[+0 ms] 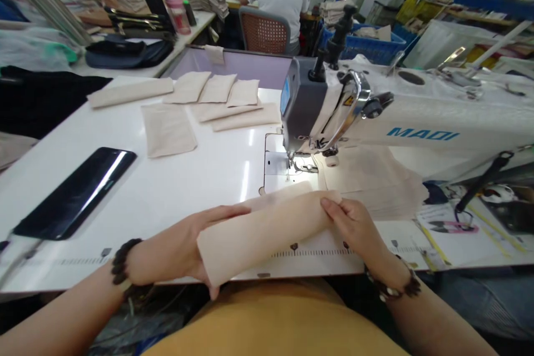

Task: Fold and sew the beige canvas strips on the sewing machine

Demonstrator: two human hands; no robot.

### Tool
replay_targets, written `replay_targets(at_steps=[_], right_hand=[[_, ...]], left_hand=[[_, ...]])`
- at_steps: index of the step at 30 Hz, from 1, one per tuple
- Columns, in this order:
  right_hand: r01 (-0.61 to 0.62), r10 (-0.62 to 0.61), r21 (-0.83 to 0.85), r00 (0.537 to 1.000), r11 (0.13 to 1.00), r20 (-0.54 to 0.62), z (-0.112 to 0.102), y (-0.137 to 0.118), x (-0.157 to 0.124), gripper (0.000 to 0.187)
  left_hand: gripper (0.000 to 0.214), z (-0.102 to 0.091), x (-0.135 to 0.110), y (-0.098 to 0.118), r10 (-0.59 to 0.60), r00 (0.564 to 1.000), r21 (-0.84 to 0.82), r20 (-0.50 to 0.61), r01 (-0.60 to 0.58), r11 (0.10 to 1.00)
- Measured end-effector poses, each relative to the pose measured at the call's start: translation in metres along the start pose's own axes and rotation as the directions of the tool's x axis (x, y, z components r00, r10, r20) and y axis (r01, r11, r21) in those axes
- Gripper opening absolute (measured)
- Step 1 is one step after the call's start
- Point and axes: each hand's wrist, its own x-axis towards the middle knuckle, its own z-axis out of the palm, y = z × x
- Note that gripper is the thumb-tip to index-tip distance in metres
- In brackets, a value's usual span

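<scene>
Yellow clothing (275, 320) sits closest, at six o'clock. Just above it is the cream cloth panel (254, 239): the right hand (354, 228) pinches its far corner, while the left hand (179, 247) backs the other end, fingers largely hidden, its grip impossible to tell. From the panel, the sewing machine (306, 114) stands at one o'clock, not touching it. Work looks midway: loose pieces (217, 89) lie at eleven, a stack (375, 178) at two; which are stitched I cannot tell.

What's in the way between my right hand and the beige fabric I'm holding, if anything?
Nothing visible: your right hand holds the beige fabric directly, by its right end. The sewing machine stands beyond, not between them.
</scene>
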Motion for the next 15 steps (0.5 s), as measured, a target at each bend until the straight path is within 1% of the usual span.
replay_targets(at_steps=[1,3,4,5,7,8,10,11,12,13,15], right_hand=[[0.024,-0.024,-0.013,1.0,1.0,0.0,-0.001,-0.001,0.001,0.045],[0.1,-0.1,-0.051,0.995,0.994,0.016,-0.002,-0.005,-0.001,0.041],[0.134,-0.132,-0.062,0.991,0.989,0.034,-0.002,-0.006,-0.002,0.039],[0.154,-0.15,-0.065,0.987,0.986,0.057,-0.001,-0.007,-0.004,0.037],[0.142,-0.136,-0.063,0.986,0.988,0.093,0.001,-0.007,-0.005,0.035],[0.117,-0.11,-0.063,0.989,0.991,0.095,0.003,-0.006,-0.005,0.036],[0.058,-0.053,-0.083,0.997,0.995,0.059,0.007,-0.003,-0.002,0.039],[0.039,-0.036,-0.098,0.999,0.994,0.034,0.009,-0.002,-0.001,0.039],[0.03,-0.029,-0.112,0.999,0.993,0.017,0.01,-0.002,0.001,0.039],[0.033,-0.033,-0.125,0.999,0.992,0.01,0.01,-0.003,0.002,0.039],[0.062,-0.06,-0.148,0.998,0.987,0.019,0.009,-0.006,0.005,0.038]], left_hand=[[0.075,-0.002,0.002,-0.001,-0.008,1.0,0.018,0.023,0.008,1.0],[0.049,-0.005,0.003,-0.005,-0.028,0.999,0.119,0.032,0.024,0.993],[0.041,-0.006,0.003,-0.008,-0.042,0.999,0.172,0.015,0.038,0.984],[0.039,-0.007,0.002,-0.011,-0.046,0.999,0.214,-0.013,0.047,0.976],[0.045,-0.01,0.001,-0.017,-0.014,0.999,0.267,-0.036,0.023,0.963],[0.056,-0.012,0.0,-0.02,0.023,0.999,0.27,-0.037,-0.012,0.963],[0.085,-0.016,-0.001,-0.021,0.077,0.997,0.23,-0.025,-0.069,0.971],[0.091,-0.017,0.0,-0.02,0.07,0.997,0.199,-0.026,-0.064,0.978],[0.088,-0.019,0.001,-0.018,0.037,0.998,0.167,-0.044,-0.029,0.985],[0.077,-0.019,0.001,-0.016,-0.017,0.996,0.138,-0.084,0.028,0.99],[0.042,-0.018,0.003,-0.012,-0.146,0.975,0.073,-0.17,0.16,0.984]])
